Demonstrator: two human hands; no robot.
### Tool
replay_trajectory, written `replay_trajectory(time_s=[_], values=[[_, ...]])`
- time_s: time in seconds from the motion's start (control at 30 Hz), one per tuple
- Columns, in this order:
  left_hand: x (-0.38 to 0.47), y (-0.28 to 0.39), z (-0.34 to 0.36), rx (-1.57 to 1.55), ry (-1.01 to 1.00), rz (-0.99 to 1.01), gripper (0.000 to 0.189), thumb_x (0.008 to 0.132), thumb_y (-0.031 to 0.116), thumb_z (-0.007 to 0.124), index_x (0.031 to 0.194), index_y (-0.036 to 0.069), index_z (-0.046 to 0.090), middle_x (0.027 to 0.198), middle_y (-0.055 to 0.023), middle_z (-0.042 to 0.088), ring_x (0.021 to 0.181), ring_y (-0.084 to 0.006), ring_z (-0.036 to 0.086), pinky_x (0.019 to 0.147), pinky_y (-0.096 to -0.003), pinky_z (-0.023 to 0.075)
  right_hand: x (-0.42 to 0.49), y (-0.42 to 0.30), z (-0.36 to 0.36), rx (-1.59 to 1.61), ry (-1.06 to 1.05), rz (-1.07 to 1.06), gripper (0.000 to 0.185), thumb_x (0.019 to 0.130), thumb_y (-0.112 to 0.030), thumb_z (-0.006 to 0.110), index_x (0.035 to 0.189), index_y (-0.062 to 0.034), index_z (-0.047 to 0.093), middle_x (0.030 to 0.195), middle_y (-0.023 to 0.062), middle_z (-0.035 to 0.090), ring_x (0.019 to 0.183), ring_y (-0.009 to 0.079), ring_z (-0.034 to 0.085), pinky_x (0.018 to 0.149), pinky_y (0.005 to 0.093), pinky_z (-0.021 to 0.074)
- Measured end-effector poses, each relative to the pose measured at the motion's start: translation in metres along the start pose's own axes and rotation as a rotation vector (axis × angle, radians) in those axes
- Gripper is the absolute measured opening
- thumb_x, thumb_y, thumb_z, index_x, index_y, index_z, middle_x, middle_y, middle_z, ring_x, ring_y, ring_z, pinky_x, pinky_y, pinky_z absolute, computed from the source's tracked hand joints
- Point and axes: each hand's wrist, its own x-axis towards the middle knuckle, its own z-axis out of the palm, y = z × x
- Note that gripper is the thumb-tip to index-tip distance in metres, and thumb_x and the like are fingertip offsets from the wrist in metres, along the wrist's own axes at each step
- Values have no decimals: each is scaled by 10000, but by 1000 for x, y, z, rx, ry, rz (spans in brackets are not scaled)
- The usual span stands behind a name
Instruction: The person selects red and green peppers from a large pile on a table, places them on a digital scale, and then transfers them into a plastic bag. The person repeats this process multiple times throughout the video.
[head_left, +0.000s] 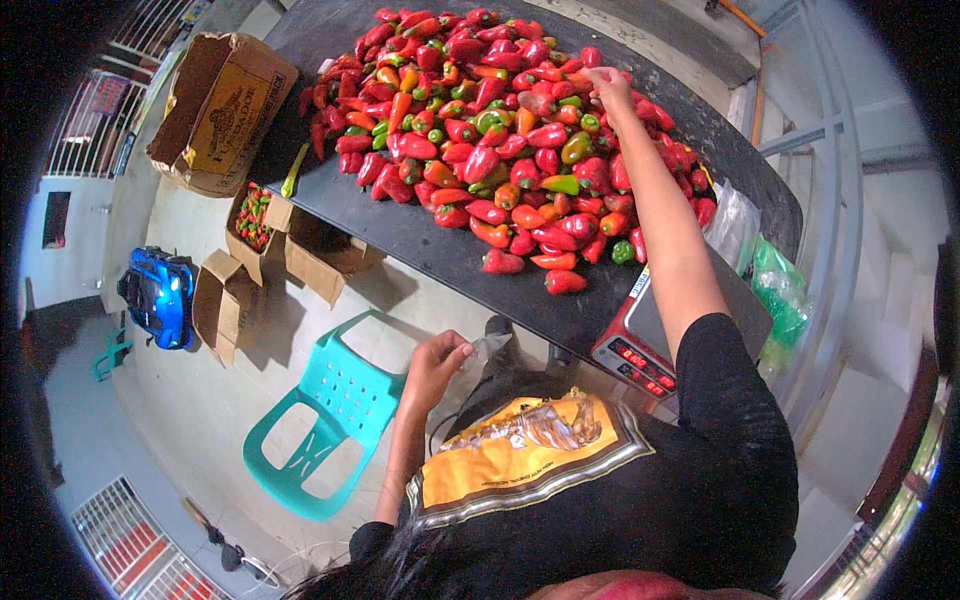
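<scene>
A broad heap of red, orange and green peppers (480, 163) covers much of a dark tabletop (405, 232). My right hand (611, 90) reaches over the heap's far right part, fingers touching or just above a red pepper; whether it grips one cannot be told. My left hand (436, 367) is low in front of the table, thumb and fingers pinched on a small clear plastic bag (489, 346). Under my right forearm, at the table's near right edge, sits a red digital scale (637, 364) with a grey metal plate and lit digits.
Clear plastic bags (731, 217) and green plastic bags (780, 289) lie right of the scale. A teal plastic chair (352, 390) stands left of me. Beyond it are open cardboard boxes (221, 300), one holding small peppers (253, 217). A large carton (232, 112) stands by the table's left end.
</scene>
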Motion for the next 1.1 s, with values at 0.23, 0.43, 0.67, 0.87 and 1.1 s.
replay_trajectory(time_s=[0.23,0.43,0.67,0.87,1.1], values=[[13,0,8,-46,-74,28,191,898,172,588,792,15,564,668,38,502,643,-53,439,580,-227,374,-27,-18,20,193,-228,119,248,894,-330,553,920,-92,616,754,58,640,487,115,528,443,221,429],[31,49,19,-1,-194,138,194,886,178,604,776,25,558,678,34,497,636,-58,426,568,-223,353,-184,-51,-41,168,-316,143,318,877,-348,596,1059,-87,605,887,15,620,796,86,563,623,252,458],[57,98,54,42,-333,271,221,883,203,619,743,47,546,648,49,449,600,-50,373,538,-215,300,-320,-62,-278,-511,366,-6,290,875,-276,603,1141,-164,623,824,-29,592,627,53,512,499,193,412],[55,109,89,112,-474,340,219,892,211,609,763,43,553,656,55,453,599,-49,382,539,-215,307,-349,-18,-321,-862,417,-164,277,786,-188,662,1040,-80,634,840,134,642,759,257,628,685,350,492],[24,115,101,142,-436,356,178,899,182,598,801,39,561,691,45,473,640,-53,419,583,-212,357,-329,18,-325,-1144,133,-148,288,789,-209,665,1040,-74,621,926,145,588,903,313,578,784,369,461]])
